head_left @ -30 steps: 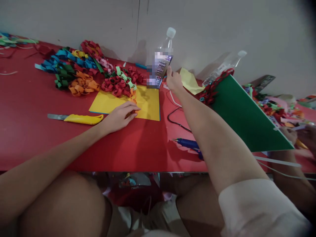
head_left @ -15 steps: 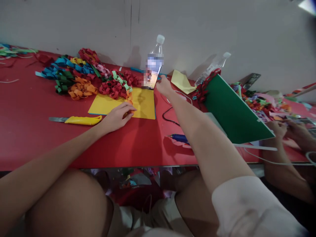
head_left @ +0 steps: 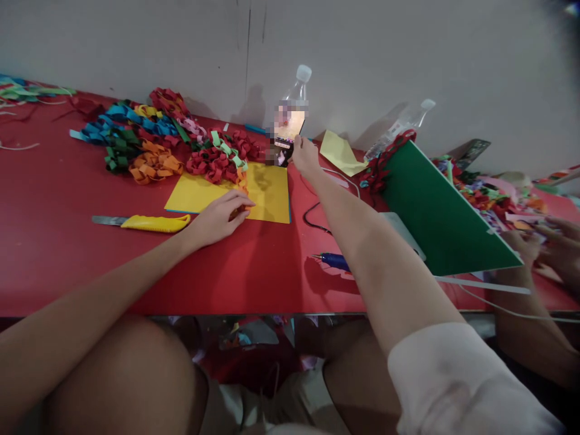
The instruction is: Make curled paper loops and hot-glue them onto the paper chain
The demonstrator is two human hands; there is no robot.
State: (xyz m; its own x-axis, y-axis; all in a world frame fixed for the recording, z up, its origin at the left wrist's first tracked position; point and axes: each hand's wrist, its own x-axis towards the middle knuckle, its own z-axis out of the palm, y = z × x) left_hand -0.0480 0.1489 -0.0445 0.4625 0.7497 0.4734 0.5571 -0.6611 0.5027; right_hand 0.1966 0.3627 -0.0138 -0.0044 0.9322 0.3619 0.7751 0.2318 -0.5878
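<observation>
- From the head camera, I see the left hand (head_left: 221,219) low over the yellow sheet (head_left: 273,202), fingers curled at some orange links (head_left: 241,179) — whether its grip is closed on them, I can't tell.
- The right hand (head_left: 307,158) is at the phone (head_left: 290,125), thumb by the screen's edge; clasping or merely touching, I can't tell.
- The phone stands tilted before a clear bottle (head_left: 298,93), partly blurred.
- The orange links run down from piled paper chains (head_left: 209,164) onto the yellow sheet.
- On the red surface (head_left: 77,266), a yellow-handled cutter (head_left: 156,223) lies beside the left wrist; a blue tool (head_left: 334,261) lies partly behind the right forearm.
- Rightward, a green board (head_left: 446,211) slants up — another person's hands (head_left: 522,244) are near its corner.
</observation>
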